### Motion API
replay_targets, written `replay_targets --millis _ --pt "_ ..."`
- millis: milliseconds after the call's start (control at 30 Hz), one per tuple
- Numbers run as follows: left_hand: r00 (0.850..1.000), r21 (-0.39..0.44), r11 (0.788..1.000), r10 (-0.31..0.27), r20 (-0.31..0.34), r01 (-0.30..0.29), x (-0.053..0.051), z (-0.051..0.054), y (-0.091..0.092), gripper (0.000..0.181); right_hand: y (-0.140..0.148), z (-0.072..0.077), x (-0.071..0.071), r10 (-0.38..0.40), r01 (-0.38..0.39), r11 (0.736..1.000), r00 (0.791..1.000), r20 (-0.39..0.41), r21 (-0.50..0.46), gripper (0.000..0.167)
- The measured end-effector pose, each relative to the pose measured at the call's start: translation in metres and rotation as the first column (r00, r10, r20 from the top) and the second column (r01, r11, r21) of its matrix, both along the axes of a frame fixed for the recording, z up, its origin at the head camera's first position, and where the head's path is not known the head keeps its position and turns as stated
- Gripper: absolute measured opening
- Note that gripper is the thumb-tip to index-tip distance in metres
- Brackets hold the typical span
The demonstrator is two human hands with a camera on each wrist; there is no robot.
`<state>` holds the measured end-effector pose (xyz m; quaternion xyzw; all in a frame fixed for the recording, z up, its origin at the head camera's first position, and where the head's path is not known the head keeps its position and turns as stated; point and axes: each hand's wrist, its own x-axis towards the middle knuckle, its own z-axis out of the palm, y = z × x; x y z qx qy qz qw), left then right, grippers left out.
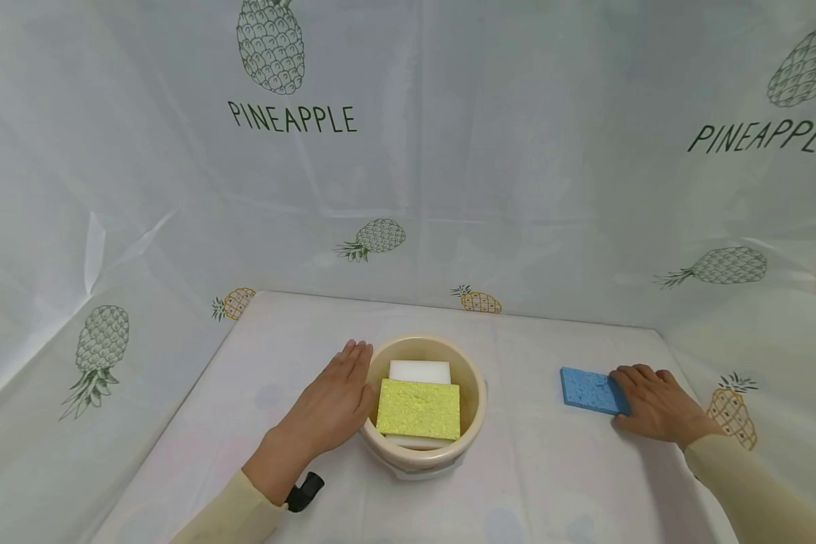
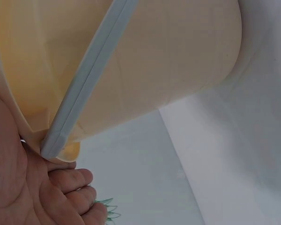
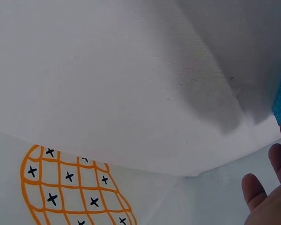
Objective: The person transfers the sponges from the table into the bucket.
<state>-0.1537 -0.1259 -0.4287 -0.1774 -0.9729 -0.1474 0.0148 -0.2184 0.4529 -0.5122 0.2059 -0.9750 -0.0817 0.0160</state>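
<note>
A cream bucket (image 1: 418, 457) with a grey handle (image 2: 91, 77) stands near the middle of the table. Inside it a yellow sponge (image 1: 419, 409) lies on top of white sponge blocks (image 1: 419, 371). My left hand (image 1: 329, 400) rests against the bucket's left rim, fingers fairly straight; the left wrist view shows the palm at the rim by the handle's joint. At the right, my right hand (image 1: 659, 404) grips the right end of a blue sponge (image 1: 588, 389) between thumb and fingers. Only a corner of that sponge shows in the right wrist view.
A white cloth covers the table (image 1: 523, 468). Sheeting printed with pineapples (image 1: 381, 236) hangs behind it and at both sides. A black fitting (image 1: 304, 493) sits at the left wrist.
</note>
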Motion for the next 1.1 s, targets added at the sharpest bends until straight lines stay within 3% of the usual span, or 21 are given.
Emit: replay_targets --millis 200,333,533,1100 --pt "1.0 -0.007 1.0 -0.005 -0.003 0.005 -0.001 -0.001 0.0 0.063 -0.002 0.001 -0.003 -0.025 0.025 1.0 1.0 -0.006 -0.015 0.078" --pt "1.0 -0.01 1.0 -0.003 -0.003 0.003 -0.001 -0.002 0.001 0.063 -0.004 0.002 -0.005 0.016 -0.025 0.998 0.99 -0.141 -0.058 0.079" --pt "1.0 -0.017 1.0 0.003 -0.004 -0.003 -0.001 -0.002 0.0 0.064 -0.018 0.005 -0.012 0.074 -0.11 0.99 0.942 -0.326 -0.093 0.076" --pt "0.997 -0.096 0.995 -0.031 -0.07 0.024 -0.003 -0.001 -0.001 0.063 -0.09 0.048 -0.023 0.127 -0.186 0.976 0.911 -0.393 -0.113 0.074"
